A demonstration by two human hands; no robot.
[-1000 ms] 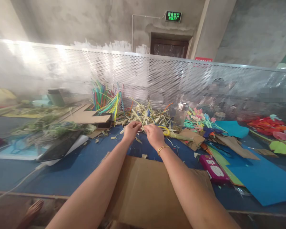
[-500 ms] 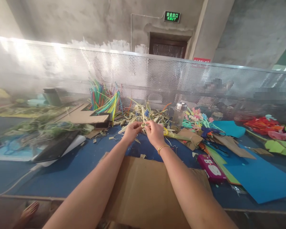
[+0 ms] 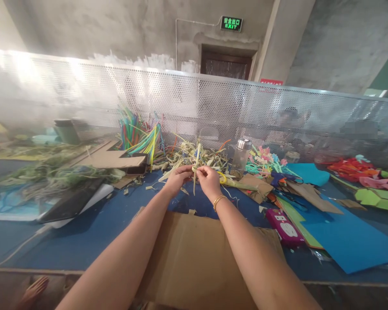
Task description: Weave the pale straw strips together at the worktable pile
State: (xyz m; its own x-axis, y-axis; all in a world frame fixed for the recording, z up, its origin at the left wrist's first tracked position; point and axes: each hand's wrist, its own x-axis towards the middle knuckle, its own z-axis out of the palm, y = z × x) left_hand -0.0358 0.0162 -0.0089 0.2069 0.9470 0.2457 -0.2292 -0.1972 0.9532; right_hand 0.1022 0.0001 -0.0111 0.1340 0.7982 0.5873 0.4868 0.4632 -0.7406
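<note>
Roughly upright pale strip (image 3: 197,157) (perhaps dried leaf) pinched between left hand (image 3: 176,179) and right hand (image 3: 210,181).

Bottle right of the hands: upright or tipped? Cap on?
Upright, capped: the bottle stands on the table, silver cap on top, beyond the right hand that pinches a pale strip.

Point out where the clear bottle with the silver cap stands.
In the head view the bottle stands right of centre between the pale strip pile and the pink paper flowers, just beyond the right hand.
</note>
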